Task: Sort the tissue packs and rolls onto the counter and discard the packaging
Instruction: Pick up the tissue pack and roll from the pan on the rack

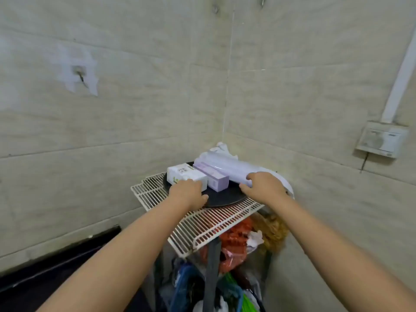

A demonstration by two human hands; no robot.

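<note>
A white tissue pack (184, 174) lies on a round black tray (222, 198) in the tiled corner. Beside it lies a lilac tissue box (213, 177), then a long pale lilac wrapped roll pack (227, 166) running back toward the corner. My left hand (188, 193) rests on the near end of the white pack, fingers curled over it. My right hand (262, 186) grips the near end of the lilac roll pack. Crumpled white packaging (221, 147) sits behind the roll pack against the wall.
The tray stands on a white wire rack (202, 226). Under the rack hang red, white, blue and green plastic bags (234, 242). A dark counter edge (56, 266) lies at lower left. A wall socket (381, 140) and white conduit are at right.
</note>
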